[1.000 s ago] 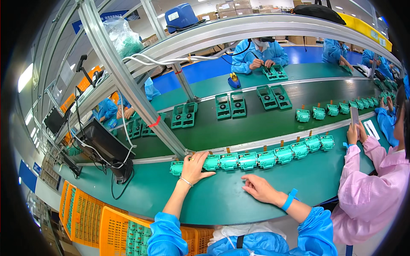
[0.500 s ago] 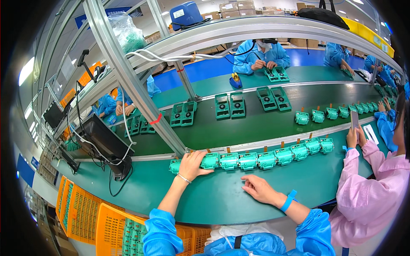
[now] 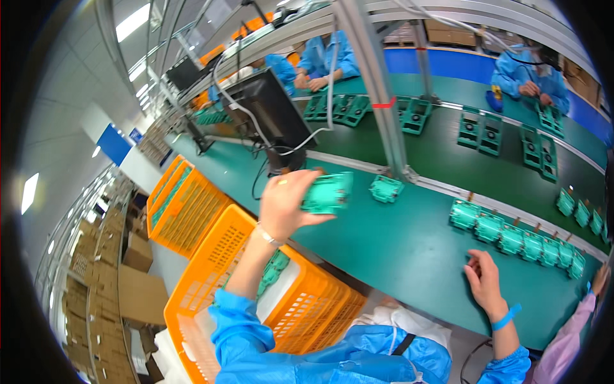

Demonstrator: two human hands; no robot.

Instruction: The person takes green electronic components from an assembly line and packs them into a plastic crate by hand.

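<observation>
My left hand (image 3: 281,208) grips a green plastic housing (image 3: 330,193) by its side, held up over the near workbench (image 3: 390,256). The housing is smeared by motion. On the bench beyond it sits one lone green housing (image 3: 386,189) of the same kind. Farther right, several more form a close row (image 3: 511,238) along the bench's back edge, with small brown tabs standing up behind them. My right hand (image 3: 484,281) is low over the bench just in front of that row, fingers loosely bent, thumb apart, nothing in it.
At my left stand orange crates (image 3: 211,281), the nearer with green parts inside. A metal post (image 3: 377,96) and a black monitor (image 3: 265,115) with cables rise at the bench's back. Green trays (image 3: 480,131) lie on the conveyor (image 3: 448,160). Across it, co-workers in blue sit; a pink sleeve (image 3: 566,342) is at right.
The view has swung left. My left hand has lifted a housing from the left part of the row and carried it left toward the crates. My right hand stays over the bench, still holding nothing.
</observation>
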